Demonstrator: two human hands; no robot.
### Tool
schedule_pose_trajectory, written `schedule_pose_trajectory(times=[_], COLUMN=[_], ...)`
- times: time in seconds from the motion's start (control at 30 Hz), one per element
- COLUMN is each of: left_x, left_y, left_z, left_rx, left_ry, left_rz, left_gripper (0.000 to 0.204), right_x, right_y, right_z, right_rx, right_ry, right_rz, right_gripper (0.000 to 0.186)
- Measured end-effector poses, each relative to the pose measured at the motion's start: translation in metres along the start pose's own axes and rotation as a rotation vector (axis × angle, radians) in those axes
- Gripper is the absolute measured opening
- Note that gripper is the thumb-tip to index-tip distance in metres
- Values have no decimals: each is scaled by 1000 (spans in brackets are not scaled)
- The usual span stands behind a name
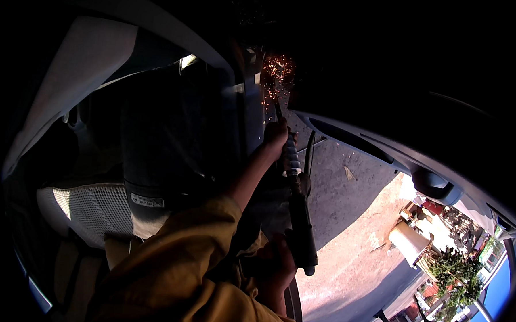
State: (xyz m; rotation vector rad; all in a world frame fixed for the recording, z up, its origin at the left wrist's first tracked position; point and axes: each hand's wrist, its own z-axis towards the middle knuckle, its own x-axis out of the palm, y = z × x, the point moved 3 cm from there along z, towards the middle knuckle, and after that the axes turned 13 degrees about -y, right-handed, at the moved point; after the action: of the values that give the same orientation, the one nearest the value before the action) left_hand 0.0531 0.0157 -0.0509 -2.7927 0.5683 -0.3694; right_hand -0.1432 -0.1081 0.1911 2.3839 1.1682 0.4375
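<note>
My left hand (276,137) is wrapped round the front part of a long, dark hand tool (303,223) with a thin rod and a pale ribbed, coil-like section. Further back, my right hand (279,268) closes on its rear grip, partly in shadow. The rod's tip points away from me at the car's door sill (250,97). Orange sparks (279,73) spray around that tip and hide the exact point of contact. Both my arms wear mustard-yellow sleeves (200,230).
On the left is the dark car interior, with a seat in a pale mesh cover (89,211). An open car door (351,136) with a side mirror (435,186) hangs to the right. Beyond lie concrete ground (337,193), a pale tub (409,242) and a leafy plant (453,276).
</note>
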Motion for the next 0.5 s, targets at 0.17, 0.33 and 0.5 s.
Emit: schedule_pose_trajectory(times=[0.17,0.33,0.5], left_x=[-5,0,4], left_y=[4,-3,-18], left_z=[7,-6,31], left_rx=[-18,-70,-20], left_ry=[32,45,0], left_rz=[-11,-32,-91], left_gripper=[29,37,40], right_x=[4,2,0], right_y=[2,3,4], right_z=[-3,-3,-5], right_rx=[-4,2,42], right_ry=[-25,-54,-30], right_rz=[-53,-24,-4], right_gripper=[35,36,36])
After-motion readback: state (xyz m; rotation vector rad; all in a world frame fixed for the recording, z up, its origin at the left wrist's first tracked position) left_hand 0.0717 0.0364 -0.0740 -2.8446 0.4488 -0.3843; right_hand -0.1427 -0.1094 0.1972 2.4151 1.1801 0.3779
